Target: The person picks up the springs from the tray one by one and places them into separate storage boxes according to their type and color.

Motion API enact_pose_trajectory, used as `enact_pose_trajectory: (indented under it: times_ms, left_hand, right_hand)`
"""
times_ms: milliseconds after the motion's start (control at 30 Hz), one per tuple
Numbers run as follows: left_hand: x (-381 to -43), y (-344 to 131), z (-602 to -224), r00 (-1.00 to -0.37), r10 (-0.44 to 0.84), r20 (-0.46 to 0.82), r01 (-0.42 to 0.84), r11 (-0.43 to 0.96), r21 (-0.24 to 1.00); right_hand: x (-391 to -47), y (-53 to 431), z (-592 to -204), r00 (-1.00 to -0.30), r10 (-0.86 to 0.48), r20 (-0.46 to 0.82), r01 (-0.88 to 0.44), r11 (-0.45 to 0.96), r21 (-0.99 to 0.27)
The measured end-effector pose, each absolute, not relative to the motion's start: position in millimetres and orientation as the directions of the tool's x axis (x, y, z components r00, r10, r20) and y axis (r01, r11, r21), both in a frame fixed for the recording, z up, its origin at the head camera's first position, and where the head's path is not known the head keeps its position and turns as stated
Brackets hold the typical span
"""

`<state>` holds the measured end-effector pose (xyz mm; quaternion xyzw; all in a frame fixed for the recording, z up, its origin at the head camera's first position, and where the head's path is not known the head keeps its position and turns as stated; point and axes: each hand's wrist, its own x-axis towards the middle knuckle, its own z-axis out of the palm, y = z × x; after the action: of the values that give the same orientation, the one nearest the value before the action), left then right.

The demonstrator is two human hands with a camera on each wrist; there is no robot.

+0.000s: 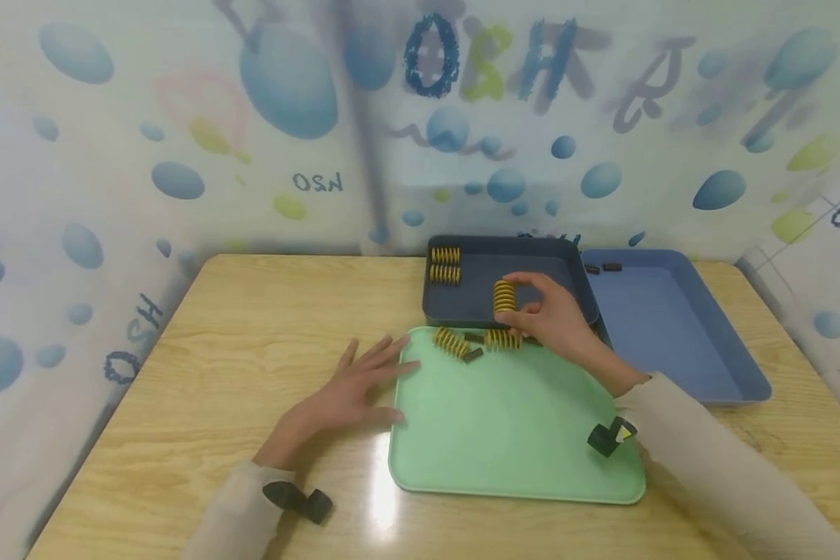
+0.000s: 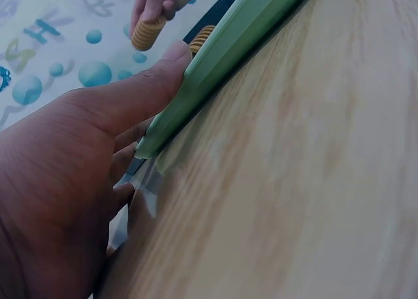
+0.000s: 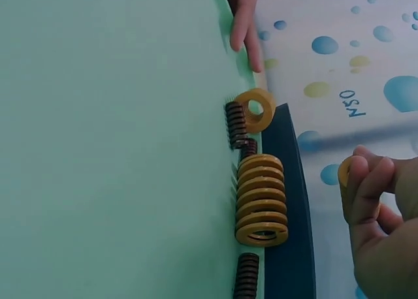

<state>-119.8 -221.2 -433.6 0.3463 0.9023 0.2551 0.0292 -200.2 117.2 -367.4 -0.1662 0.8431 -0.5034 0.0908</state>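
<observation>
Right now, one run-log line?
right hand: pinches yellow coil spring | left hand: at left rim of green tray | its far edge: yellow springs, black springs | navy tray: two yellow springs

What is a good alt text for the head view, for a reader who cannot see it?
A right hand pinches a yellow spring near a dark tray holding two more; the left hand, fingers spread, touches a green tray with yellow springs and dark springs along its far edge. A blue tray holds two dark springs.
</observation>
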Motion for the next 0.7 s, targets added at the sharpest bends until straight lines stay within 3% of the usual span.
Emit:
enact_pose_trajectory:
  times_ms: [700]
  left_hand:
    - [-120,-221,-430,-0.770,0.633,0.085,0.584,0.645,0.493]
  right_hand:
    - [-264,85,-386,-0.935,-0.352,-0.048,-0.130,0.465,-0.876]
